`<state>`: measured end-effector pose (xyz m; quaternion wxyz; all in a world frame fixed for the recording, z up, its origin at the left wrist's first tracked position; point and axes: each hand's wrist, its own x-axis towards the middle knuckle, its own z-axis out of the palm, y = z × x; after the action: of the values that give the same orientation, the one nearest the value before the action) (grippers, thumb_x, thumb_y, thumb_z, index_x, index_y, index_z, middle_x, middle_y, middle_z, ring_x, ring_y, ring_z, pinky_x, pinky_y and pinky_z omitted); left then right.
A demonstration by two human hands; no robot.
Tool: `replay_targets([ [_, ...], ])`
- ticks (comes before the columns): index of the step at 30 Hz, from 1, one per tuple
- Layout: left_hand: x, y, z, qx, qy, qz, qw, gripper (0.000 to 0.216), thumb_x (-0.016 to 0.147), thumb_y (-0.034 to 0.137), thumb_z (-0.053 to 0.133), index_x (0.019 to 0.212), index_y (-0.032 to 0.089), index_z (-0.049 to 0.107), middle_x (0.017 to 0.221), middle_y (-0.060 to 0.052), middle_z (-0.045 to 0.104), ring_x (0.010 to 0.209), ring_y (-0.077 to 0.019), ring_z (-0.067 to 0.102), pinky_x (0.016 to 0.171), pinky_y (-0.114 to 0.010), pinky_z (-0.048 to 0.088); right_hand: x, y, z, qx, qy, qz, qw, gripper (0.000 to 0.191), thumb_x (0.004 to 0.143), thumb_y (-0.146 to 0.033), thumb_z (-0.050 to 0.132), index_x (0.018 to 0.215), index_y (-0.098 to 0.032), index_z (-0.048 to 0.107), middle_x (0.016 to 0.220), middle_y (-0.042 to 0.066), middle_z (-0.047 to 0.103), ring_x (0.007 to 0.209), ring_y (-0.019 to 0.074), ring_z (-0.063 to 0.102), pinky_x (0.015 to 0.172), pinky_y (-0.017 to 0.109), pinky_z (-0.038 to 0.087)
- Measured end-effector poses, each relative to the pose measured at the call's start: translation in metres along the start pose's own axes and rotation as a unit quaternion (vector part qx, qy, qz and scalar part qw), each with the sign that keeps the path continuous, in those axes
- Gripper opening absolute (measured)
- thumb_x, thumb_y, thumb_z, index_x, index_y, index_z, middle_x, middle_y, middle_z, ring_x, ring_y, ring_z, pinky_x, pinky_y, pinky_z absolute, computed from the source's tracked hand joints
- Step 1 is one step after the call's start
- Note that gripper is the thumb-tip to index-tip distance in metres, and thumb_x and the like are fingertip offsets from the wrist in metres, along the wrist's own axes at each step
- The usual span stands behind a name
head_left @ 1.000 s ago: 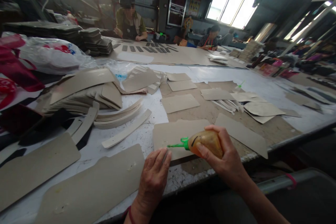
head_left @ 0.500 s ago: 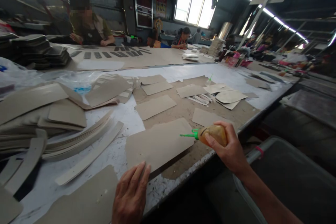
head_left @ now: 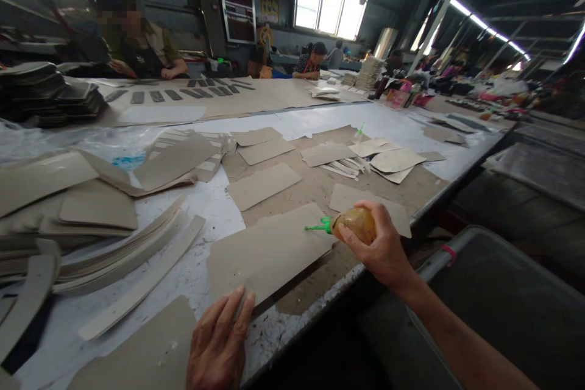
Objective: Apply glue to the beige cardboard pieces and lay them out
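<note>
While the left hand rests its fingertips on the near left corner of a card, the right hand is wrapped around a bottle, thumb toward the viewer. The left hand grasps nothing; its fingers lie fairly straight and seem only to steady the piece. The card lies on the worktop in front of the person, close to the edge. The bottle is tipped sideways over the card's right end, its green nozzle aimed left; whether the tip touches the surface cannot be told.

The step in hand looks like putting a small dab of liquid on the card. Small shiny marks show toward its left end, and similar ones on the nearer card. The next move would call for a light squeeze with the nozzle held close, and the left hand pressing enough to stop any sliding.

As for containers, the bottle looks amber, probably from its contents, though their level is unclear. Beside the worktop, on the right, stands a bin, too dark inside to read. Far left lies a clear bag, its contents indistinct.
</note>
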<state>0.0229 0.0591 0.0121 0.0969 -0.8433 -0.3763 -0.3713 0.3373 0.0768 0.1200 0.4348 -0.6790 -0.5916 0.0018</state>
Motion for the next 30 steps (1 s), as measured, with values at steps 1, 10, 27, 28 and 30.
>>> replay_targets([
  [1, 0.000, 0.000, 0.000, -0.001, 0.000, -0.003, 1.000, 0.065, 0.087, -0.002, 0.049, 0.147, 0.023, 0.041, 0.127, -0.010, 0.063, 0.119, -0.0230, 0.054, 0.106, -0.035, 0.037, 0.001, -0.001, 0.002, 0.001, -0.003, -0.004, 1.000, 0.040, 0.081, -0.040, 0.066, 0.113, -0.022, 0.050, 0.106, 0.007, 0.054, 0.094, 0.0233, 0.056, 0.085, 0.039, 0.049],
  [10, -0.001, 0.000, 0.000, -0.002, 0.000, -0.009, 1.000, 0.065, 0.086, -0.003, 0.050, 0.145, 0.024, 0.043, 0.126, -0.009, 0.064, 0.118, -0.0230, 0.055, 0.107, -0.035, 0.037, 0.001, -0.011, -0.002, 0.028, -0.058, 0.005, 0.998, 0.040, 0.081, -0.040, 0.066, 0.113, -0.023, 0.050, 0.101, 0.006, 0.055, 0.087, 0.0215, 0.058, 0.081, 0.036, 0.051],
  [27, -0.001, -0.002, -0.002, 0.027, -0.009, 0.025, 0.999, 0.068, 0.086, -0.003, 0.046, 0.147, 0.024, 0.040, 0.125, -0.008, 0.065, 0.116, -0.0227, 0.056, 0.104, -0.036, 0.039, -0.002, -0.004, -0.016, 0.024, -0.015, -0.002, 1.000, 0.037, 0.081, -0.041, 0.065, 0.110, -0.023, 0.051, 0.099, 0.006, 0.055, 0.088, 0.0238, 0.060, 0.080, 0.039, 0.052],
  [28, -0.001, 0.002, -0.002, 0.023, -0.006, 0.012, 1.000, 0.068, 0.086, -0.003, 0.045, 0.147, 0.025, 0.039, 0.125, -0.008, 0.065, 0.116, -0.0227, 0.056, 0.104, -0.037, 0.039, -0.004, -0.006, -0.021, 0.050, -0.028, 0.024, 0.998, 0.038, 0.081, -0.043, 0.065, 0.110, -0.023, 0.051, 0.096, 0.005, 0.057, 0.082, 0.0221, 0.060, 0.075, 0.036, 0.053],
  [30, 0.000, 0.012, -0.002, 0.016, 0.000, -0.005, 1.000, 0.067, 0.086, -0.005, 0.045, 0.147, 0.024, 0.041, 0.125, -0.008, 0.065, 0.117, -0.0225, 0.056, 0.104, -0.037, 0.040, -0.009, -0.010, -0.028, 0.115, -0.054, 0.083, 0.988, 0.040, 0.081, -0.046, 0.065, 0.111, -0.023, 0.051, 0.087, 0.002, 0.058, 0.070, 0.0184, 0.060, 0.063, 0.031, 0.053],
])
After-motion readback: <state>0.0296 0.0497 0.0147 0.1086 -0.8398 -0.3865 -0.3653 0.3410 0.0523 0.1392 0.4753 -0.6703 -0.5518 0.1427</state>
